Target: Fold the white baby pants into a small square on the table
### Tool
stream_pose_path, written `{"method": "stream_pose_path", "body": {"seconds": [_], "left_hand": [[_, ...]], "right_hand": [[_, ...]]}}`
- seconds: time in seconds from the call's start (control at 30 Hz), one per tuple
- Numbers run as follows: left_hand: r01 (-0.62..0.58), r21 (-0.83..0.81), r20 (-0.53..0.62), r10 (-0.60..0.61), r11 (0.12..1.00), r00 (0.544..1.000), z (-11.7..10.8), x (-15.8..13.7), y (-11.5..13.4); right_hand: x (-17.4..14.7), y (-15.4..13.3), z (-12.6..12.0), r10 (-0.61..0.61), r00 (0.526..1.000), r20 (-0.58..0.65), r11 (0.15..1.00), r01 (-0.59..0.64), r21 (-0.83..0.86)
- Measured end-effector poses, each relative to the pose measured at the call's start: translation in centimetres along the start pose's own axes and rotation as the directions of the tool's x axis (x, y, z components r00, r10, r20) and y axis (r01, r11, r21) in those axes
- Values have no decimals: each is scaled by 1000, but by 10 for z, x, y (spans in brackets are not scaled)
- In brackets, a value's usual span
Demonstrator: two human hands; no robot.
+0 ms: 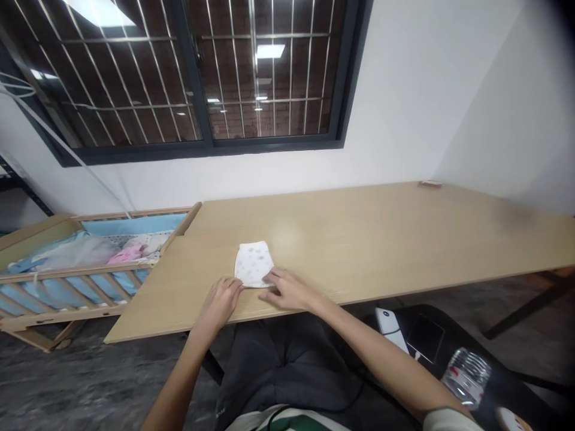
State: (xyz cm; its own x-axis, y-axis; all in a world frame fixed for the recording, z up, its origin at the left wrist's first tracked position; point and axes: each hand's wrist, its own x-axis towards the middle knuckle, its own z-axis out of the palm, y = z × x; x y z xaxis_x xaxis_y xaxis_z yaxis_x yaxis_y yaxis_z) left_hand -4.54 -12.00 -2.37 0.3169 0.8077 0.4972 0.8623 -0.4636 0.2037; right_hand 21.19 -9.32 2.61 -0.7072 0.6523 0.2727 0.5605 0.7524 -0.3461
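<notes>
A small white cloth piece [254, 263] with a faint grey print lies flat on the wooden table, near its front edge. It is narrower at the far end and wider toward me. The fingers of my left hand [221, 301] are pressed together on its near left corner, gripping the edge. My right hand [287, 290] rests at the near right corner, fingertips touching the cloth, with the thumb spread away from the fingers. The thumb lies on the tabletop just in front of the cloth.
The light wooden table [381, 233] stretches right; a small flat object [430, 184] lies at its back. On the left stands a wooden crib [90, 281] with blue lining and fabrics. A black chair beside me holds a phone [426, 337] and a plastic bottle pack [467, 377].
</notes>
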Motion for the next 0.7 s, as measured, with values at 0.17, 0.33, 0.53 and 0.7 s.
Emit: {"method": "stream_pose_path", "body": {"seconds": [0.17,0.33,0.53,0.7], "left_hand": [[53,-88,4,-53,995,999,-11,-8,9],[101,-252,67,-87,962,994,-34,-21,23],[165,-347,122,-130,923,984,-51,-23,19],[291,-478,82,-289,829,954,-37,1,5]], "right_hand": [[-23,-17,-2,-14,1000,12,1000,14,-25],[-33,-23,-4,-2,999,-37,1000,3,26],[-20,-19,-15,126,982,-139,958,-84,274],[4,-1,-17,172,962,-214,943,-98,317]]}}
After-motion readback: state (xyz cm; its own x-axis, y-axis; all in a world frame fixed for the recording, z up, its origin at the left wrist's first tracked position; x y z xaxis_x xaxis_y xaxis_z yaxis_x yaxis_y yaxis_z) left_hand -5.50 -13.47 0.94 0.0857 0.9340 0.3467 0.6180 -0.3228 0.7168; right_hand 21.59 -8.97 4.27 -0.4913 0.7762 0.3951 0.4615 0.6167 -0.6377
